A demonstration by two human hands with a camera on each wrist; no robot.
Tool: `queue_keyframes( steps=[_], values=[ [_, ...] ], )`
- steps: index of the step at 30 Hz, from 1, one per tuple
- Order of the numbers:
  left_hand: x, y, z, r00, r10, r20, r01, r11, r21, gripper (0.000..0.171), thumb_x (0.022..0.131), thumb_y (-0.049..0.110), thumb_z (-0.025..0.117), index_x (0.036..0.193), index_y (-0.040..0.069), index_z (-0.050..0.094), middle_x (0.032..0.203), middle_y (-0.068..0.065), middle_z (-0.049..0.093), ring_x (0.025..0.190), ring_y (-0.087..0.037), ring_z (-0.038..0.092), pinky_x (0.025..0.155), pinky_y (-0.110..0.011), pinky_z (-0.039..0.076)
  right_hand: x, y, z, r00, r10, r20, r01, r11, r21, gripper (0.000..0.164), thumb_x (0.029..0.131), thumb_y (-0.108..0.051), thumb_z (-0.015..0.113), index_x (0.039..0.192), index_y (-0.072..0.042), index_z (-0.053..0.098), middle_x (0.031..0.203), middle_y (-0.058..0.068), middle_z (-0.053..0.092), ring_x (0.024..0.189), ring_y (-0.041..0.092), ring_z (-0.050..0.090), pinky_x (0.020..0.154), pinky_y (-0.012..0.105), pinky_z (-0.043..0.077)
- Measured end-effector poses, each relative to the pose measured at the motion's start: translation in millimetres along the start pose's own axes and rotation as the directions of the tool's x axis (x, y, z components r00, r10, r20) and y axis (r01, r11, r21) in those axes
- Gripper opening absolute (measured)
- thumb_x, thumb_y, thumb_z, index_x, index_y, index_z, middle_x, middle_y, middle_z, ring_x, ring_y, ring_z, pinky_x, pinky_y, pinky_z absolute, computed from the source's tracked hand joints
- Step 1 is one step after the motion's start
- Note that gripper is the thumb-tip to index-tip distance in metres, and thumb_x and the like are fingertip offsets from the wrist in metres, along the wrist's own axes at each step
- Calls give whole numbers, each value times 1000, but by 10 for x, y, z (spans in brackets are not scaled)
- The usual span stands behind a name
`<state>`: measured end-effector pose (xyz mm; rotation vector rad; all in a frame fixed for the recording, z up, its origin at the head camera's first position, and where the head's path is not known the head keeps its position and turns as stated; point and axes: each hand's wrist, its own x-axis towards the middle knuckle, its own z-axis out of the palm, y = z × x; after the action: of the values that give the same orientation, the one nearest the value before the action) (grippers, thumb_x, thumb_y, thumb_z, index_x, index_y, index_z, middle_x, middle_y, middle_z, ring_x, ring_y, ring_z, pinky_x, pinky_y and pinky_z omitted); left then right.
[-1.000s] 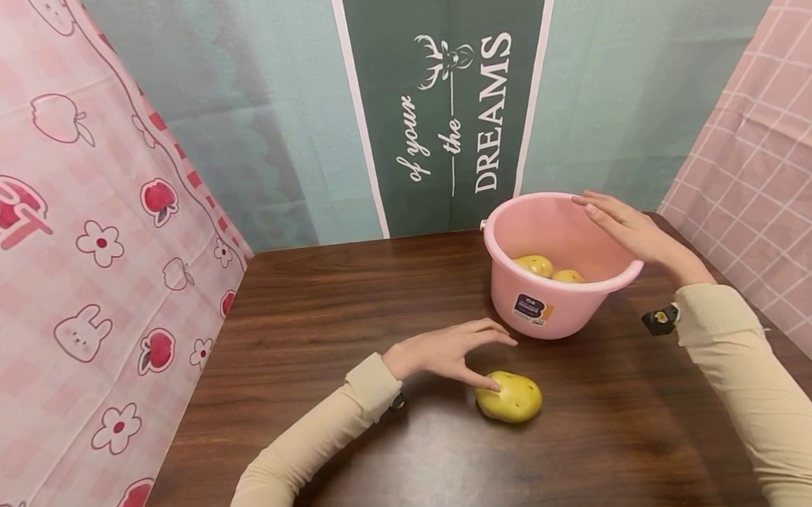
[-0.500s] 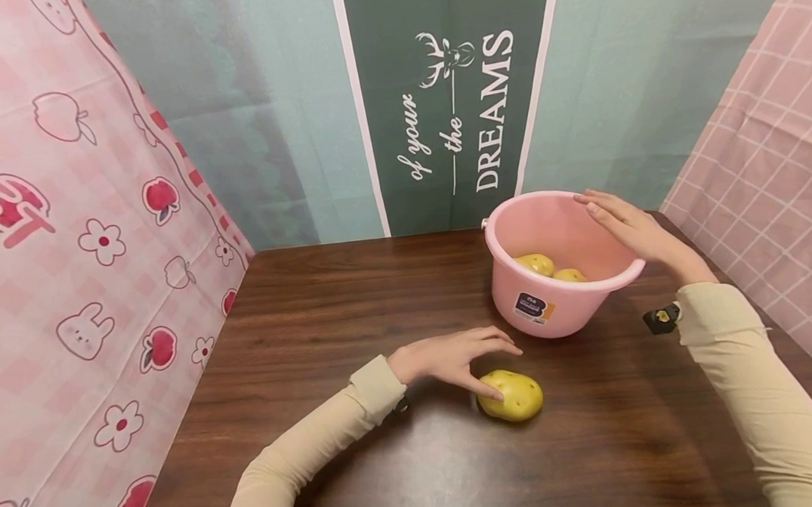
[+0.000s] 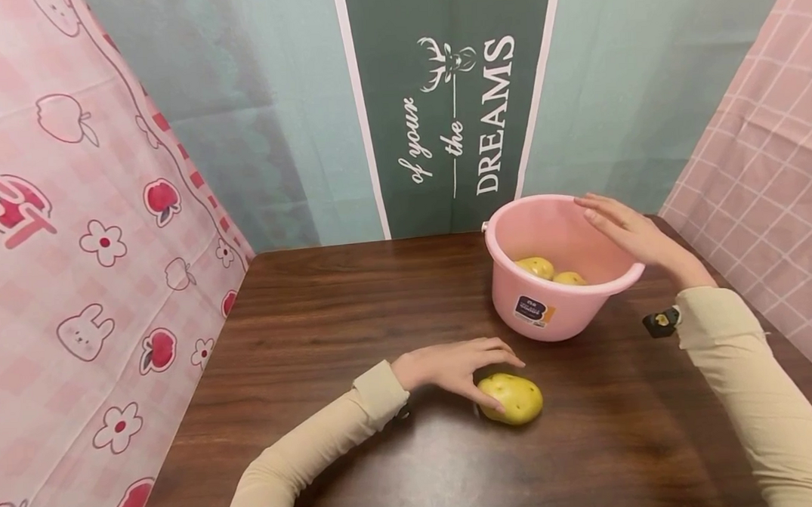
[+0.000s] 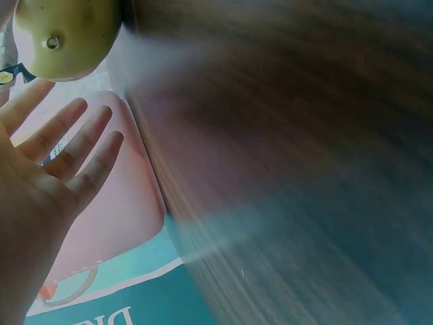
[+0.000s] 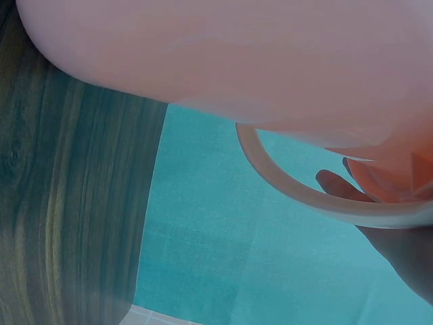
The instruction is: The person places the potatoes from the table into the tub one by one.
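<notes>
A yellow potato [image 3: 517, 400] lies on the table in front of the pink bucket [image 3: 578, 306]. My left hand [image 3: 452, 366] is beside it, thumb across its near left side and the other fingers stretched out past its far side. In the left wrist view those fingers [image 4: 78, 149] are spread and apart from the potato [image 4: 67, 34]. At the bucket's right rim, my right hand [image 3: 626, 229] holds on, thumb over the inner side. The right wrist view shows its fingers [image 5: 342, 186] outside the bucket, partly hidden by the hanging handle [image 5: 291, 186].
Two potatoes [image 3: 536, 267] show inside the bucket. The dark wooden table [image 3: 354, 309] ends at a green cloth backdrop [image 3: 456, 153]. A pink patterned cloth [image 3: 108, 297] hangs at the left and a pink checked one [image 3: 768, 139] at the right.
My left hand has lowered slightly toward me around the potato, its fingertips dropping nearer the potato's far side. The potato, the bucket and my right hand stay in place.
</notes>
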<state>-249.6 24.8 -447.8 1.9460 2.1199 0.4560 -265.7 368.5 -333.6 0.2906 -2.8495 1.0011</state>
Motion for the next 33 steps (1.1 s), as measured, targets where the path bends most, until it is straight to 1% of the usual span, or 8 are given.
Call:
queue_keyframes(
  steps=[6,12,16,24,33],
  values=[
    [22,35,17,1000,8,-4,-8,999,33,72,77,56,65,135,20,44,124,9,43,113,3,35,97,-8,25,3,19,12,1000,-9,-8,9,1000,-3,51,99,-38,36,145,-16,32,153,17,16,138,43,11,99,71,10],
    [56,72,55,1000,-3,29,2,1000,29,73,76,61,63,136,24,43,124,12,43,113,5,35,96,-8,26,-2,22,18,1000,-3,-9,3,1000,-7,51,99,-38,36,145,-15,32,153,17,16,138,43,11,99,71,10],
    [68,92,76,999,-2,34,1,999,33,71,76,61,63,134,26,44,122,13,44,111,5,35,95,-7,27,-5,11,19,1000,4,-8,-4,1000,-7,51,99,-39,36,145,-16,32,153,17,15,138,43,11,99,71,10],
    [76,127,81,999,1,47,-2,1000,14,70,75,60,65,132,26,45,117,14,46,106,6,38,91,-6,29,-3,-4,14,1000,6,-3,-6,1000,-5,52,99,-39,37,144,-16,33,153,17,15,138,43,10,99,70,10],
    [96,158,88,998,10,58,-8,999,-34,70,75,56,67,133,25,44,118,12,45,102,8,40,88,-5,32,10,21,8,1000,-3,-3,3,1000,1,51,99,-39,36,144,-15,33,153,17,15,138,43,10,99,70,10]
  ],
)
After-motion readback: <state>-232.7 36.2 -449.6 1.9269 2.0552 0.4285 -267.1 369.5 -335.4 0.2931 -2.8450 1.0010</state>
